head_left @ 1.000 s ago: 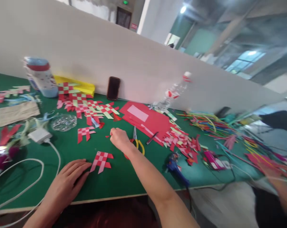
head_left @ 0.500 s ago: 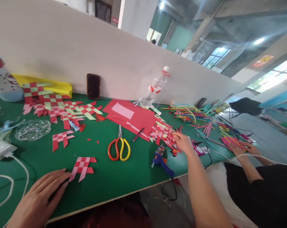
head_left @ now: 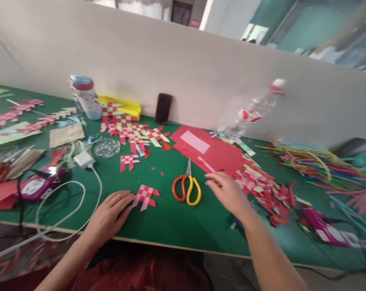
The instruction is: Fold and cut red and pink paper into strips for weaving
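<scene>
My left hand point(head_left: 113, 212) lies flat on the green table, fingers stretched, its fingertips at the pink tail strip of a small woven paper fish point(head_left: 145, 197) in red and pink checks. Beside the scissors point(head_left: 187, 186), with one red and one yellow handle, hovers my right hand point(head_left: 228, 193). Its fingers are bent with a small gap at the thumb, and I see nothing held in them. The scissors lie with blades pointing away, apart from the hand. Behind that hand are red paper sheets point(head_left: 211, 147) and a heap of red and pink paper scraps point(head_left: 261, 184).
More woven fish point(head_left: 137, 131) lie at the back by a phone point(head_left: 163, 108) and a flask point(head_left: 87, 97). A clear bottle point(head_left: 252, 113) leans at the wall. Colourful pipe cleaners point(head_left: 310, 161) lie right. A white cable point(head_left: 85, 186) loops at the left; a glue gun is mostly hidden.
My right hand has moved left from the scrap heap towards the scissors. The view has swung left, so the co-worker is out of sight. My left hand stays by the fish.
</scene>
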Motion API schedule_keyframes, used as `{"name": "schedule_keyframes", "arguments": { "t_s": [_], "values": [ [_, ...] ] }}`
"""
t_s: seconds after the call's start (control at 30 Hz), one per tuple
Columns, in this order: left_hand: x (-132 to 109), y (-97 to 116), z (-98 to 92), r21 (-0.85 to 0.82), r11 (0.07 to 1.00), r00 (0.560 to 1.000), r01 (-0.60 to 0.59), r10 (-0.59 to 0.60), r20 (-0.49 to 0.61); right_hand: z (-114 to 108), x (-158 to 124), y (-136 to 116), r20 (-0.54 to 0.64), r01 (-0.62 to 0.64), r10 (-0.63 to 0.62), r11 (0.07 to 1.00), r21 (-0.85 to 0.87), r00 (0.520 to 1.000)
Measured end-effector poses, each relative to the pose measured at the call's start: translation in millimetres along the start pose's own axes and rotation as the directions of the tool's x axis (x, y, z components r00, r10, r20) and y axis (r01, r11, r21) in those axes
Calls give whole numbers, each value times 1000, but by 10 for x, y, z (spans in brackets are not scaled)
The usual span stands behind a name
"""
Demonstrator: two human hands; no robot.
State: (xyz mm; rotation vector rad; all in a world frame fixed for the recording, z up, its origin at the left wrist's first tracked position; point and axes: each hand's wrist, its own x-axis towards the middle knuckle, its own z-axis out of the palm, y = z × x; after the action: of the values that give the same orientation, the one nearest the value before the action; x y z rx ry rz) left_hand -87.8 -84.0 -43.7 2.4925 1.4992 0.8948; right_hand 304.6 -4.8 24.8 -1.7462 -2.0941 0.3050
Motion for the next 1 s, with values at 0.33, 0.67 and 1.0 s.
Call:
{"name": "schedule_keyframes", "arguments": {
  "t_s": [0.33, 0.67, 1.0],
  "values": [
    [38, 30, -30, 1, 996, 994, 86, -85, 70, 1042, 603, -1118, 187, 192, -181, 981, -42, 966],
    [88, 31, -52, -56, 995, 996, 81, -79, 39, 1136, 781, -1213, 184, 212, -197, 975, -67, 963],
    [79, 19, -32, -69, 993, 995, 93, -91, 29, 1391, 834, -1399, 170, 242, -218, 960, -140, 961]
  ]
}}
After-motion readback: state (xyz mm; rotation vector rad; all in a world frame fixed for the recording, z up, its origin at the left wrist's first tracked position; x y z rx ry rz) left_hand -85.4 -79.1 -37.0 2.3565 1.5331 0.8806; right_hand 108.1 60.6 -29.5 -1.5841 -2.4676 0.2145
